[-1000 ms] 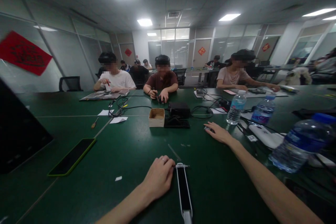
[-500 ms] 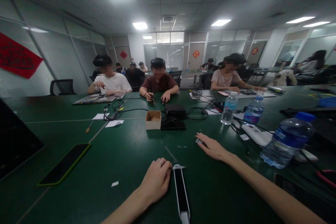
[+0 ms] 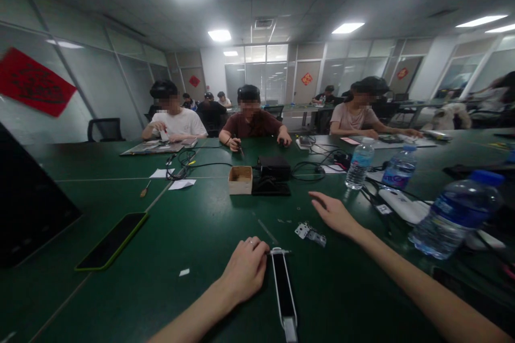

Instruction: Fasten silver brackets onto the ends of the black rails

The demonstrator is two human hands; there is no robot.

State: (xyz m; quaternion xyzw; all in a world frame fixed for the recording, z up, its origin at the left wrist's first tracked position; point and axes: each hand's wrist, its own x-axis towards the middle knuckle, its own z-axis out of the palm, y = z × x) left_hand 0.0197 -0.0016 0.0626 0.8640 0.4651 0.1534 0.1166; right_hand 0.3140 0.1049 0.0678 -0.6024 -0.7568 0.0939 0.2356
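Observation:
Near the front centre, my left hand [image 3: 246, 269] rests on the green table with curled fingers at the upper end of a slim white-edged black device [image 3: 283, 286]. Its fingertips are pressed together there, and what they hold, if anything, is hidden. My right hand [image 3: 333, 214] is held farther out with its fingers apart and nothing in them. Small silvery metal parts [image 3: 309, 233] lie just to the left of and below my right hand. Clear strips lie between the hands.
An open cardboard box [image 3: 240, 181] stands beside a black device [image 3: 273, 168]. To the left lie a green-edged phone [image 3: 112, 241] and a screwdriver [image 3: 145, 189]. Water bottles [image 3: 454, 214] and a white device [image 3: 400, 206] are on the right. Several people sit beyond.
My right hand has moved off the metal parts, which now show uncovered. My left hand stays by the slim device. The view has shifted slightly.

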